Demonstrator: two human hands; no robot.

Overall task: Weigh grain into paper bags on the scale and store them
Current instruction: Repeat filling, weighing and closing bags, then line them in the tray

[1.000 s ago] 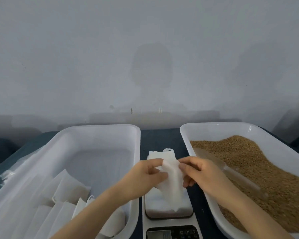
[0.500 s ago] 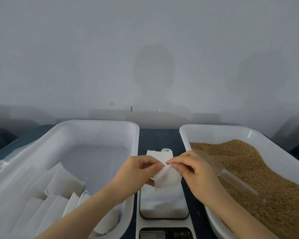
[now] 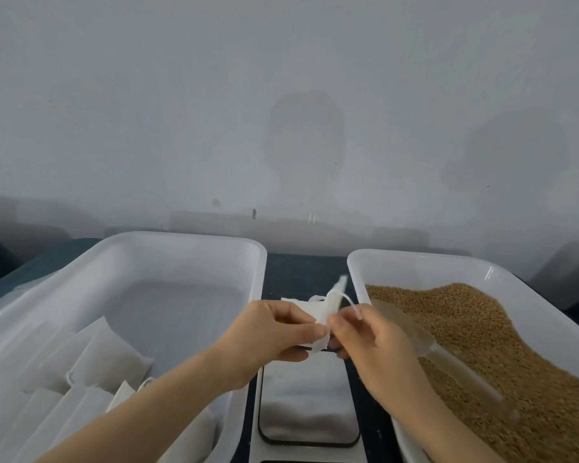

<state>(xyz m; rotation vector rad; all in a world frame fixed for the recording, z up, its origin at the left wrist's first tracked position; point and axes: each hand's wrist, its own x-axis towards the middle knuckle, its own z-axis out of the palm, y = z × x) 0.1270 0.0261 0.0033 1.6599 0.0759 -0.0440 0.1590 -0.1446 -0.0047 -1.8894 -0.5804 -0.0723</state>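
Pinching a small white paper bag (image 3: pixel 315 310) between them, both hands meet low in the middle of the frame. The left hand (image 3: pixel 268 332) comes in from the lower left on a bare forearm, its back turned up and its fingers curled, with thumb and forefinger gripping the bag's left side. The right hand (image 3: pixel 371 339) reaches in from the lower right with the wrist bent, its fingertips curled onto the bag's right edge. There the paper bunches upward, and a thin string (image 3: pixel 348 299) arcs over the forefinger. The paper is blurred, so whether the bag's mouth is open cannot be told. The bag is held over the far end of the scale (image 3: pixel 308 406), whose shiny platform lies at the bottom centre. Whether the bag touches the platform cannot be told. The scale sits on a dark table (image 3: pixel 305 272) between two white trays. The left tray (image 3: pixel 188 243) holds flat white bags (image 3: pixel 111 359) piled in its near corner, at the lower left of the frame. The right tray (image 3: pixel 415 262) is heaped with brown grain (image 3: pixel 482 329). A clear scoop (image 3: pixel 448 359) lies on the grain just beside the right hand, its handle pointing to the lower right. A pale grey wall (image 3: pixel 147 95) fills the upper half of the frame.
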